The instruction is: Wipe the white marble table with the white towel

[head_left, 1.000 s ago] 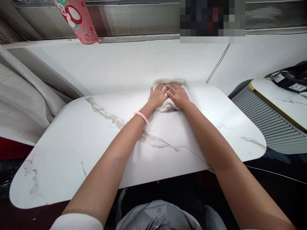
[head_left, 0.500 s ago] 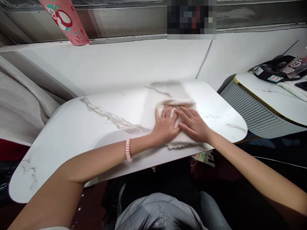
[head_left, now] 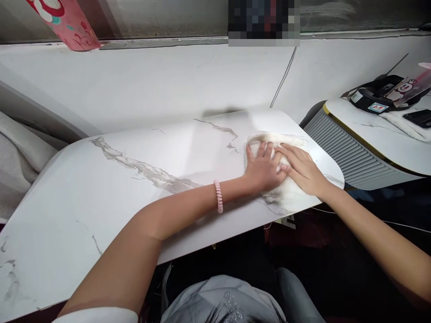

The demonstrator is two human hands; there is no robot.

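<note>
A white fluffy cloth lies on the right end of a white marble-patterned table. My left hand presses flat on the cloth, fingers stretched out, a pink coil band on the wrist. My right hand lies flat on the cloth beside it, fingers extended and overlapping the left fingertips. Both hands rest near the table's right front edge.
A grey ribbed unit with a second marble top stands to the right, carrying a black object and a dark phone. A white wall runs behind the table, with a thin cable. Pale fabric lies at left.
Both hands slid the cloth from the table's far middle toward the near edge, then rightward to the table's right end. The view shifted right as well.
</note>
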